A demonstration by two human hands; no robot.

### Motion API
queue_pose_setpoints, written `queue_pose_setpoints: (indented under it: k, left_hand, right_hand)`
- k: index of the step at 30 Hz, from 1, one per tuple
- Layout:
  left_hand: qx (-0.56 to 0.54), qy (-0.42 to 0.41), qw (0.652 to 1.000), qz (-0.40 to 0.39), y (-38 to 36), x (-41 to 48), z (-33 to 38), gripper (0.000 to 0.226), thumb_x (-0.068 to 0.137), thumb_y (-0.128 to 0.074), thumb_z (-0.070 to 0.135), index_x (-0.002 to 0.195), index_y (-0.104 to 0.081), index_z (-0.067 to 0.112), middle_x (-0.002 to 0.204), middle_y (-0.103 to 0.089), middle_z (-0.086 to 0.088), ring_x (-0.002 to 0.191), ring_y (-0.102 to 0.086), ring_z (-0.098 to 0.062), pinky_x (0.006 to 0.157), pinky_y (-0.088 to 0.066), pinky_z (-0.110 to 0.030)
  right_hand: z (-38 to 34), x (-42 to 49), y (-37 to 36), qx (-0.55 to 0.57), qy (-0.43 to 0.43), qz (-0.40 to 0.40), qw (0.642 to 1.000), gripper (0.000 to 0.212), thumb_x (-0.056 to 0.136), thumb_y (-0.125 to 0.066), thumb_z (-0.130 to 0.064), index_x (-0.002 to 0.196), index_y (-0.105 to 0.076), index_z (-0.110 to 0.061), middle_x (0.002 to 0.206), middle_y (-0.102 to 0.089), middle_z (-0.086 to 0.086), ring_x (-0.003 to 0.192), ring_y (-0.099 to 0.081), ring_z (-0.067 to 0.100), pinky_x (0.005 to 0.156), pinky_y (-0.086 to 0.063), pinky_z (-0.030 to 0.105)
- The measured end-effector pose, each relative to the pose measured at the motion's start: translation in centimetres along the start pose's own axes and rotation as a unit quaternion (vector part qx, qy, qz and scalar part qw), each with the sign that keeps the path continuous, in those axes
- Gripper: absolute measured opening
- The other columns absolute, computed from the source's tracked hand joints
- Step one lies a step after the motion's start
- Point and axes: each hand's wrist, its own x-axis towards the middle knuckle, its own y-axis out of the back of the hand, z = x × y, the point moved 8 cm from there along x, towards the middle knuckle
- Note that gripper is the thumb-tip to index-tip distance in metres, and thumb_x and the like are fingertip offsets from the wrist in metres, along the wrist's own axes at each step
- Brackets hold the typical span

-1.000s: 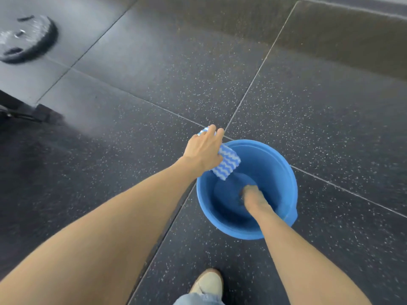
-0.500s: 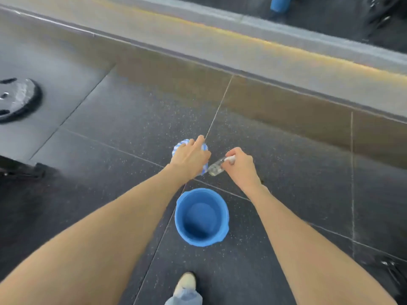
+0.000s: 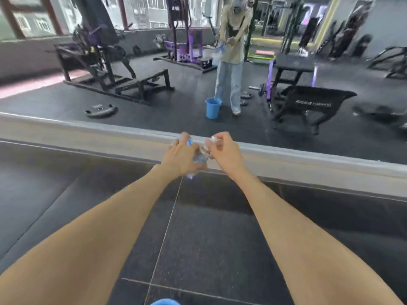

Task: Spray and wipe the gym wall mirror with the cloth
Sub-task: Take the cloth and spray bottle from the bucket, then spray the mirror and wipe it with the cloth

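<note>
Straight ahead, a gym wall mirror (image 3: 154,91) fills the upper half of the view, its pale lower frame (image 3: 88,128) running just above the dark rubber floor (image 3: 209,238). Two bare arms reach toward the mirror, and the hands meet close together in front of that frame, apart from the glass. The left hand (image 3: 181,157) is curled round a bunched blue-and-white cloth (image 3: 189,142), with scraps showing above the fingers and below the palm. It also seems to steady a small clear spray bottle (image 3: 201,156) lying between the two hands. The right hand (image 3: 223,151) has bent fingers and pinches the bottle's white top. This looks like the bottle being readied for spraying, with the cloth kept tucked in the other hand so wiping can follow at once. The bottle is see-through and blurred, so its fill level cannot be told. The glass reflects weight machines (image 3: 103,62) and a standing person, and shows no wet streaks, so spraying appears not yet begun. A blue bucket (image 3: 164,302) sits well back from the mirror, at the near edge of the view.
</note>
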Motion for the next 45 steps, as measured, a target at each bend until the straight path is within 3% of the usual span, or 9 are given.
queue_pose_setpoints:
  k: [6,10,14,18,24,29,34,40,45]
  left_hand:
    - [-0.094,-0.074,0.992,-0.039,5.0,12.1,10.5,0.049,0.081,-0.071,0.048,0.102,-0.061,0.005,0.111,-0.044,-0.013,0.116,-0.044,-0.027,0.097,-0.039,-0.031]
    - [-0.138,-0.089,0.986,-0.023,7.0,19.8,18.2,0.04,0.091,-0.064,0.038,0.109,-0.059,0.003,0.12,-0.039,-0.014,0.122,-0.04,-0.022,0.098,-0.036,-0.024]
    - [-0.189,-0.127,0.973,-0.028,8.3,27.0,25.4,0.028,0.092,-0.06,0.042,0.097,-0.054,0.016,0.123,-0.034,-0.006,0.122,-0.039,-0.019,0.106,-0.031,-0.03]
    - [-0.19,-0.206,0.959,-0.034,8.5,34.6,31.9,0.017,0.089,-0.064,0.042,0.086,-0.055,0.027,0.116,-0.04,-0.003,0.114,-0.046,-0.021,0.102,-0.038,-0.036]
    - [-0.179,-0.282,0.941,-0.061,8.3,47.6,41.1,0.042,0.091,-0.059,0.045,0.112,-0.059,0.008,0.127,-0.036,-0.002,0.112,-0.043,-0.016,0.091,-0.033,-0.027]
    - [-0.179,-0.335,0.919,-0.108,7.6,57.6,50.1,0.04,0.087,-0.065,0.047,0.1,-0.065,0.01,0.136,-0.027,-0.001,0.131,-0.03,-0.012,0.102,-0.026,-0.025]
    - [-0.198,-0.376,0.898,-0.111,6.4,63.3,59.5,0.037,0.089,-0.062,0.049,0.093,-0.064,0.013,0.146,-0.025,-0.001,0.135,-0.031,-0.017,0.102,-0.029,-0.029]
    - [-0.229,-0.372,0.893,-0.111,3.9,70.9,71.3,0.029,0.091,-0.058,0.049,0.092,-0.06,0.019,0.137,-0.034,-0.004,0.137,-0.027,-0.015,0.092,-0.027,-0.026]
    - [-0.3,-0.388,0.856,-0.161,2.3,76.6,82.6,0.047,0.093,-0.054,0.052,0.12,-0.048,0.014,0.128,-0.049,-0.005,0.11,-0.054,-0.018,0.1,-0.043,-0.037]
  right_hand:
    - [0.5,9.6,10.1,0.133,-0.094,-0.044,0.986,0.059,0.103,-0.016,-0.054,0.082,-0.062,-0.023,0.094,-0.066,0.005,0.078,-0.059,0.012,0.084,-0.049,0.028]
    - [0.9,15.7,19.0,0.214,-0.077,-0.011,0.974,0.055,0.105,-0.019,-0.044,0.088,-0.063,-0.015,0.067,-0.065,-0.008,0.056,-0.06,-0.001,0.046,-0.042,0.007]
    - [2.1,22.3,27.4,0.229,-0.07,0.047,0.97,0.063,0.106,-0.019,-0.046,0.12,-0.061,-0.002,0.103,-0.067,0.009,0.079,-0.062,0.014,0.062,-0.051,0.017]
    - [5.3,28.4,34.1,0.248,-0.112,0.078,0.959,0.032,0.102,-0.033,-0.019,0.081,-0.056,-0.014,0.074,-0.057,0.004,0.061,-0.053,0.014,0.044,-0.045,0.016]
    - [8.7,36.9,44.9,0.194,-0.145,0.172,0.955,0.039,0.102,-0.043,-0.032,0.124,-0.059,-0.004,0.116,-0.062,0.009,0.104,-0.059,0.024,0.094,-0.049,0.038]
    - [11.1,42.4,56.6,0.062,-0.164,0.245,0.954,0.044,0.105,-0.038,-0.025,0.133,-0.05,0.006,0.136,-0.053,0.021,0.106,-0.053,0.026,0.081,-0.039,0.028]
    - [15.5,46.1,65.4,0.112,-0.172,0.316,0.926,0.053,0.101,-0.04,-0.044,0.134,-0.053,-0.004,0.126,-0.059,0.012,0.097,-0.053,0.022,0.063,-0.042,0.026]
    - [21.0,49.8,77.7,0.213,-0.126,0.363,0.899,0.047,0.088,-0.062,-0.051,0.104,-0.069,-0.009,0.108,-0.072,0.011,0.102,-0.068,0.03,0.098,-0.051,0.042]
    - [23.3,53.8,90.5,0.213,-0.067,0.344,0.912,0.058,0.084,-0.065,-0.052,0.114,-0.065,-0.002,0.108,-0.072,0.015,0.1,-0.069,0.032,0.096,-0.052,0.048]
